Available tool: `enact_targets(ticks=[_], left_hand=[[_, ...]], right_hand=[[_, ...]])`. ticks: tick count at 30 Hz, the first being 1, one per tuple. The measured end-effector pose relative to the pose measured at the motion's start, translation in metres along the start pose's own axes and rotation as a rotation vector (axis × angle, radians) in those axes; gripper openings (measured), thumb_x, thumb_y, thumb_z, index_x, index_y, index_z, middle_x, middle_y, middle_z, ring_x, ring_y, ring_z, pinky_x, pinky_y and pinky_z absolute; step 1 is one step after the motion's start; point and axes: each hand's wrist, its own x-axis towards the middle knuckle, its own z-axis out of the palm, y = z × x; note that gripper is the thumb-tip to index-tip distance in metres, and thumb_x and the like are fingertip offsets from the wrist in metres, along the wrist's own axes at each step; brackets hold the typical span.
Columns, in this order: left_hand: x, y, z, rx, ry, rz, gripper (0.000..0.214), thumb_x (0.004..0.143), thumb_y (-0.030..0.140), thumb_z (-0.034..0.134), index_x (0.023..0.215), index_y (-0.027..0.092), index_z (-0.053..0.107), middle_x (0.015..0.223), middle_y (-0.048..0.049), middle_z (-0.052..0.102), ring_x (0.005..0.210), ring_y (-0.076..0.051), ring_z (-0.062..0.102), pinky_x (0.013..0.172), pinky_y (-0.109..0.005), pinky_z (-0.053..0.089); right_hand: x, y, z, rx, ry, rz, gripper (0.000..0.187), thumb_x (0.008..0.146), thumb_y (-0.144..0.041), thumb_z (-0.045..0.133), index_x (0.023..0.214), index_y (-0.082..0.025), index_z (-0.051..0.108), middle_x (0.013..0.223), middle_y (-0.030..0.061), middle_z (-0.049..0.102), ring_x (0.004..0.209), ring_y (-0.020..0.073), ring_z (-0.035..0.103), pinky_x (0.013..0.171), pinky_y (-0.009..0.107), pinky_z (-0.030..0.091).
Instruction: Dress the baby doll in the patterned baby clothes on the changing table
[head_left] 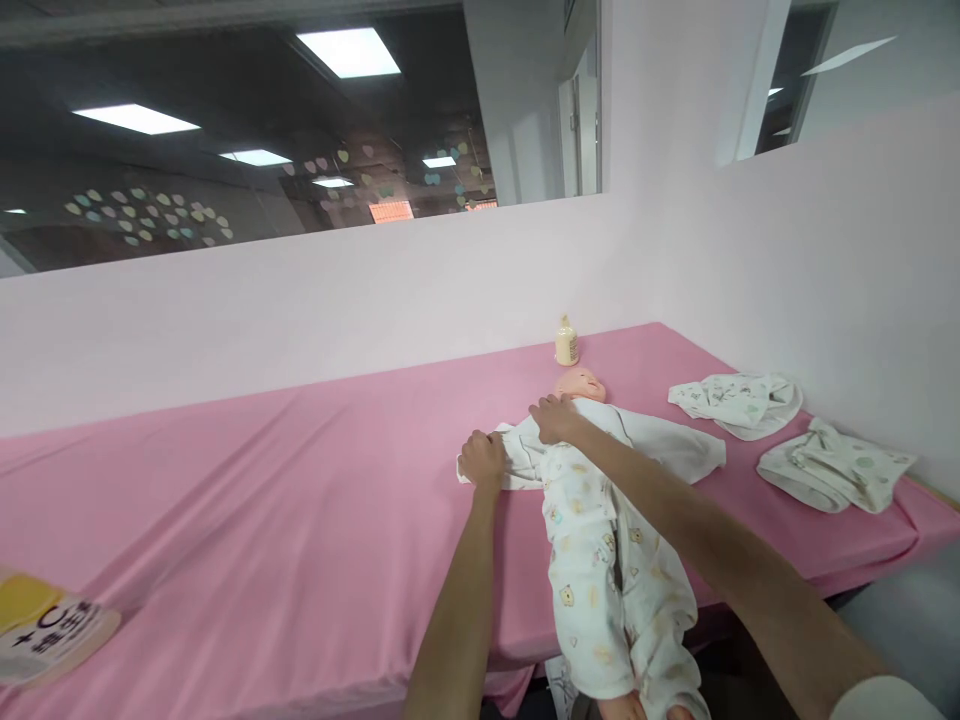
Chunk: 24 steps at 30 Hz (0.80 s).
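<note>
A baby doll lies on its back on the pink-covered table, dressed in a white printed romper whose legs hang over the front edge. My left hand is closed on the cuff of the romper's outstretched left-side sleeve. My right hand grips the romper at the doll's shoulder, just below the head, fingers curled into the cloth.
A small cream bottle stands behind the doll's head near the wall. Two folded white baby garments lie at the table's right end. A yellow-and-white package sits at the front left edge.
</note>
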Motion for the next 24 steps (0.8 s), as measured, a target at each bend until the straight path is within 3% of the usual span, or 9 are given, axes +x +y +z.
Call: enact_targets(ticks=[6, 9, 12, 16, 24], left_hand=[[0.002, -0.003, 0.008, -0.022, -0.041, -0.061, 0.033, 0.089, 0.025, 0.035, 0.098, 0.011, 0.062, 0.099, -0.0168, 0.069, 0.098, -0.030, 0.064, 0.080, -0.036, 0.040], [0.003, -0.004, 0.010, -0.040, -0.063, -0.053, 0.033, 0.090, 0.029, 0.034, 0.098, 0.013, 0.062, 0.100, -0.0147, 0.070, 0.098, -0.029, 0.064, 0.082, -0.037, 0.040], [0.003, -0.006, 0.011, -0.058, -0.081, -0.049, 0.032, 0.091, 0.033, 0.035, 0.096, 0.017, 0.062, 0.099, -0.0120, 0.070, 0.098, -0.028, 0.065, 0.080, -0.035, 0.042], [0.004, -0.008, 0.011, -0.079, -0.076, -0.048, 0.032, 0.091, 0.033, 0.035, 0.096, 0.017, 0.061, 0.100, -0.0135, 0.070, 0.097, -0.028, 0.065, 0.079, -0.035, 0.042], [0.004, -0.008, 0.008, -0.143, -0.062, -0.094, 0.031, 0.091, 0.030, 0.035, 0.097, 0.015, 0.061, 0.100, -0.0153, 0.069, 0.097, -0.028, 0.065, 0.076, -0.035, 0.043]], right_hand=[[-0.008, 0.017, -0.009, -0.010, -0.001, -0.004, 0.055, 0.080, -0.037, 0.060, 0.131, -0.019, 0.049, 0.130, 0.0175, 0.051, 0.120, 0.0326, 0.046, 0.096, 0.049, 0.036], [-0.006, 0.003, -0.004, -0.040, 0.028, -0.057, 0.048, 0.082, -0.027, 0.057, 0.129, -0.017, 0.052, 0.130, 0.0183, 0.052, 0.120, 0.0323, 0.046, 0.099, 0.050, 0.031], [-0.002, -0.019, 0.005, -0.060, 0.040, -0.164, 0.041, 0.083, -0.016, 0.053, 0.124, -0.019, 0.056, 0.126, 0.0132, 0.057, 0.119, 0.0267, 0.048, 0.102, 0.044, 0.029], [0.001, -0.033, 0.012, -0.082, 0.068, -0.241, 0.035, 0.086, -0.016, 0.052, 0.120, -0.020, 0.059, 0.122, 0.0106, 0.060, 0.115, 0.0226, 0.051, 0.099, 0.038, 0.032], [-0.005, -0.021, 0.006, -0.116, 0.182, -0.118, 0.038, 0.086, -0.024, 0.057, 0.123, -0.018, 0.057, 0.120, 0.0162, 0.058, 0.112, 0.0289, 0.050, 0.094, 0.041, 0.033]])
